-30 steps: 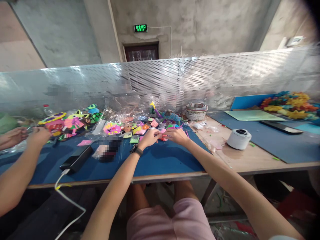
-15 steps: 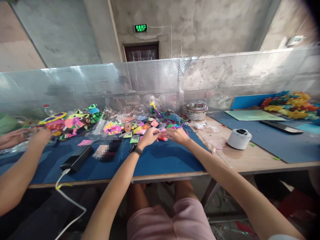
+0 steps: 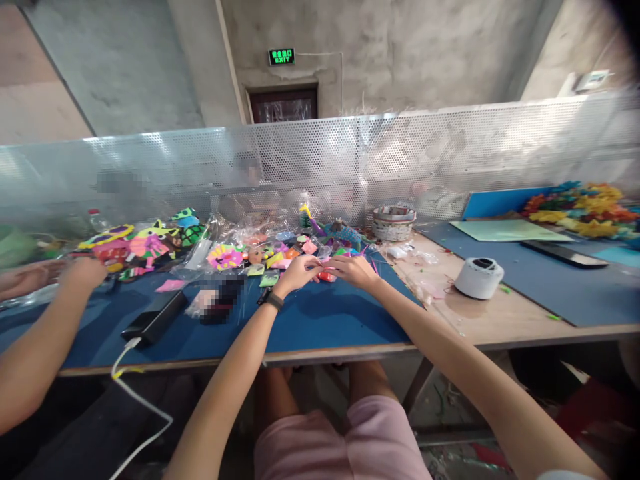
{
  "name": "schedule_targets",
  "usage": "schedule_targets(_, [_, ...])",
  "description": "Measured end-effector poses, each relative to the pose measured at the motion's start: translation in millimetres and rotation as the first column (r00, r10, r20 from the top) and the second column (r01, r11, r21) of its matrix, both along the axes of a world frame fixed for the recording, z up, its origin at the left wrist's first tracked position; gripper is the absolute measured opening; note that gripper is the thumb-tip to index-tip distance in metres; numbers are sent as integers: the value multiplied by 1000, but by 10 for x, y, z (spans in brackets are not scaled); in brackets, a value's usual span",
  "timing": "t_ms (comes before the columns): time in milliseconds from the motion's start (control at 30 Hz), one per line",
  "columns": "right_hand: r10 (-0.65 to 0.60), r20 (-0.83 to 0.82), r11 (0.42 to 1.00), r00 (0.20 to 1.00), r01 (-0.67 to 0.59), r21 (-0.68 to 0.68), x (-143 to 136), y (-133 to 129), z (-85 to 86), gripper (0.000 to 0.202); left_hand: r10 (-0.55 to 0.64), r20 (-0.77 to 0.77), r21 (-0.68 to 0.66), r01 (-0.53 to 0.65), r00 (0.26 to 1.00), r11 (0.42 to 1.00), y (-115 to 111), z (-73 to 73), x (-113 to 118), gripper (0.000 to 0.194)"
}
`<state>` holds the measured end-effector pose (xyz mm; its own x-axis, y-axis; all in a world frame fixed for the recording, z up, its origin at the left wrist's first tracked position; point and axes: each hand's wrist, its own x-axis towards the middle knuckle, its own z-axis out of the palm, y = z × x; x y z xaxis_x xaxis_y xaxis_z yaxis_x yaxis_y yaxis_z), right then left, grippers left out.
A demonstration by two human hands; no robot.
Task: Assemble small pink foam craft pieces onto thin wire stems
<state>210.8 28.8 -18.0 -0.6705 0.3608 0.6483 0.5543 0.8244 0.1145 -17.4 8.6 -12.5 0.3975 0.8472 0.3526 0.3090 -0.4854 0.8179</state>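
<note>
My left hand, with a dark watch on its wrist, and my right hand meet fingertip to fingertip over the blue table mat. The fingers of both are pinched together. Whatever lies between them is too small to make out, though a little pink shows there. Just below the fingertips lies a red packet. Small coloured packets, among them a green packet, lie beyond and left of my left hand. Behind my right hand stands a blue-and-purple dinosaur-like figure.
A co-worker's hands are busy at the left beside colourful craft animals. A black power bank with a white cable lies near the table edge. A woven basket and a white spool stand to the right.
My hands stay together in almost the same place, with only slight finger movement. The co-worker's nearer hand has shifted slightly to the right.
</note>
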Motion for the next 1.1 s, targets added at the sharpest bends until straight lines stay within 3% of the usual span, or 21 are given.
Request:
schedule_targets(333, [66, -66, 998, 996, -66, 3, 41, 29, -27, 28, 28, 63, -46, -25, 998, 999, 43, -16, -13, 37])
schedule_targets(667, [77, -281, 982, 957, -121, -142, -57, 10, -43, 29, 82, 73, -33, -80, 994, 996, 55, -32, -12, 41])
schedule_targets(1100, [90, -273, 970, 958, -147, -195, -72, -18, -27, 29, 107, 56, 25, -108, 993, 994, 79, -47, -13, 39])
